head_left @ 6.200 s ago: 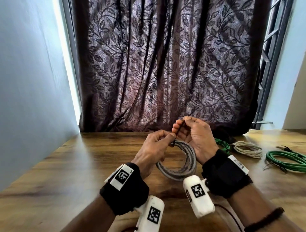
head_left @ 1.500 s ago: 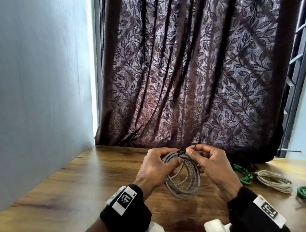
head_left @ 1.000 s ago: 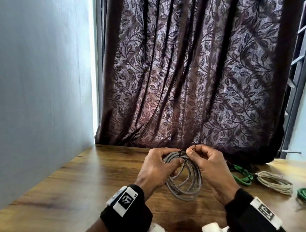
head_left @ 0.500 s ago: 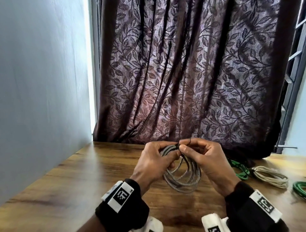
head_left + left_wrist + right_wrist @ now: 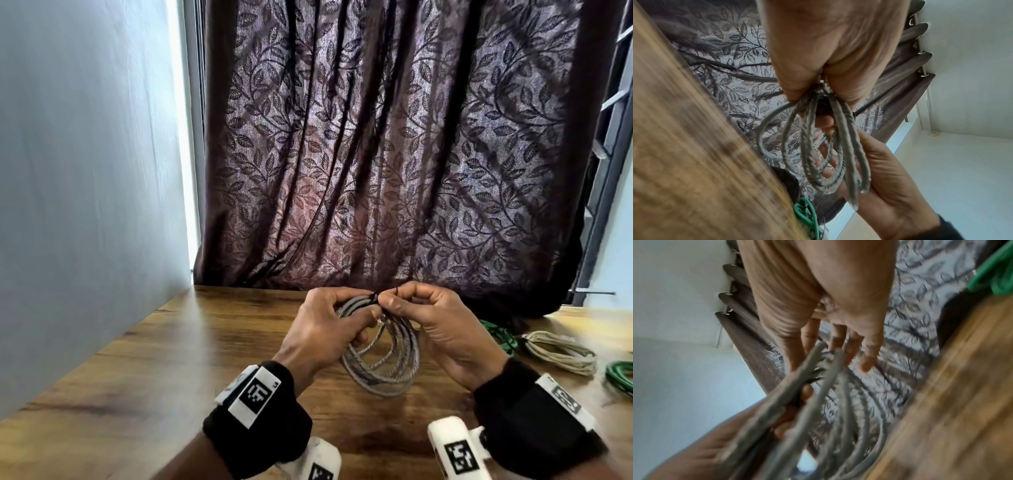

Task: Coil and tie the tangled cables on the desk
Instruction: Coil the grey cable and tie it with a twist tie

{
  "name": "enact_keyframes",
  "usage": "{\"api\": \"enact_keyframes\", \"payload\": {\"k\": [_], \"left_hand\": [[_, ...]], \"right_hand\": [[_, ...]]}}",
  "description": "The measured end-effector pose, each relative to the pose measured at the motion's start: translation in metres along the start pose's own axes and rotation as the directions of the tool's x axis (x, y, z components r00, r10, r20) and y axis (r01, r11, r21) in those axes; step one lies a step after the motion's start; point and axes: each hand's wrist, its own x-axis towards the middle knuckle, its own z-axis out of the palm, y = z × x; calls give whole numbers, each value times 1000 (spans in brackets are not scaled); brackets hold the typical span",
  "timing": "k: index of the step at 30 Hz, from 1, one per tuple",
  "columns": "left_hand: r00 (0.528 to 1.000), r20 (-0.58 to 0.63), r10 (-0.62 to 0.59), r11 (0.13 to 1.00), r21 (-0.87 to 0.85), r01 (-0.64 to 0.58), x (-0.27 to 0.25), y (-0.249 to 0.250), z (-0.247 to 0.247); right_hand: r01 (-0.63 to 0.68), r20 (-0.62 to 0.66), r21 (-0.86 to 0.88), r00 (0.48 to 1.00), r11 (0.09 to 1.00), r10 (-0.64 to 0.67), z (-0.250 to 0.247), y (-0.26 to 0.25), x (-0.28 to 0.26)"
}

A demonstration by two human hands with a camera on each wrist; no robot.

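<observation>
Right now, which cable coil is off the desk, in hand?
The grey cable coil, pinched at its top by the left hand and right hand. The cream coil and green coils lie on the desk.

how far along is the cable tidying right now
Done, it seems: the beige coil and two green coils lie bundled on the desk. In hand: the left hand grips the grey coil at its top while the right hand pinches a thin dark tie there. Left: fastening that tie.
</observation>
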Motion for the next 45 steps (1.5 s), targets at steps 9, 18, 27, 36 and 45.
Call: {"api": "enact_keyframes", "payload": {"k": [9, 18, 27, 36, 45], "left_hand": [[1000, -17, 12, 977, -211, -15, -3, 14, 10], [997, -4, 71, 998, -1, -71, -3, 13, 9], [987, 93, 129, 970, 197, -145, -18, 34, 14], [938, 306, 162, 866, 411, -284, -61, 79, 14], [917, 386, 99, 813, 500, -298, -113, 93, 13]], "right_hand": [[-151, 279, -52, 947, 987, 159, -37, -23, -10], [-247, 105, -123, 960, 961, 260, -29, -34, -52], [-23, 12, -833, 998, 553, 60, -83, -111, -93], [52, -10, -870, 992, -490, 123, -132, -101, -136], [155, 82, -906, 977, -394, 196, -153, -57, -149]]}}
